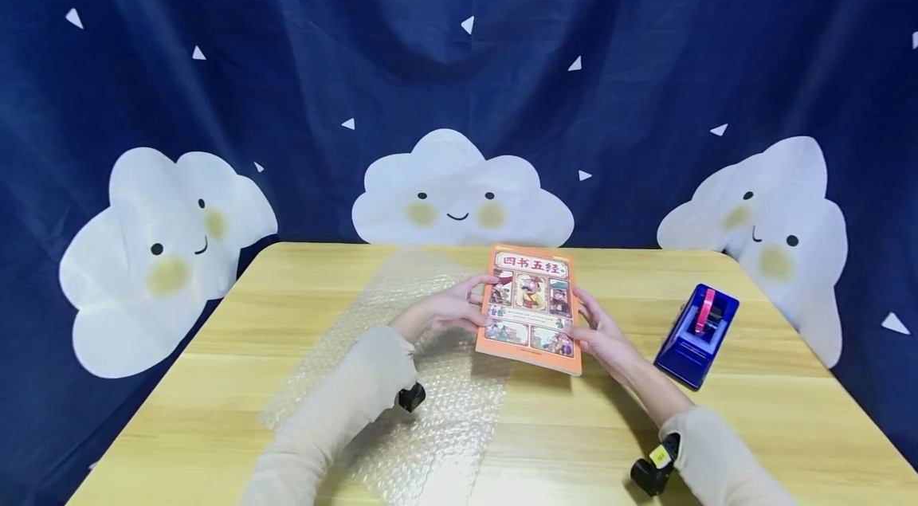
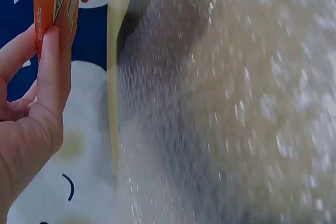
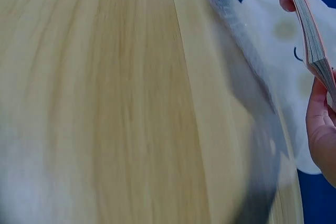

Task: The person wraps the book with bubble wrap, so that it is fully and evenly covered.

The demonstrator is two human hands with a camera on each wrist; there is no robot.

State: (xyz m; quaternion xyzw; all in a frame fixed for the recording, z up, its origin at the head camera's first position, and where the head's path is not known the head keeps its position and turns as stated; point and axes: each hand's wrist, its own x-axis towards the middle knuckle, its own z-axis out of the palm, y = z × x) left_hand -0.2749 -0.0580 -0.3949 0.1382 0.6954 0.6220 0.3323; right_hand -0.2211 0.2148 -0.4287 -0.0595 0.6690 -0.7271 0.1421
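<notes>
Both hands hold an orange book (image 1: 531,307) with a cartoon-panelled cover, raised above the table and tilted so its front faces the head camera. At its left edge my left hand (image 1: 452,308) grips it between thumb and fingers; the right hand (image 1: 602,335) pinches the opposite edge. The book's spine and a barcode on its back show in the left wrist view, near the left hand (image 2: 37,103). In the right wrist view the page block (image 3: 310,30) faces the camera, above the right hand (image 3: 321,124). Under the left arm lies a clear bubble wrap sheet (image 1: 459,410).
A blue tape dispenser (image 1: 696,339) with a red roll stands on the right of the wooden table (image 1: 588,442). Behind the far edge hangs a dark blue curtain (image 1: 402,36) with smiling clouds. Each wrist carries a small black camera (image 1: 412,397).
</notes>
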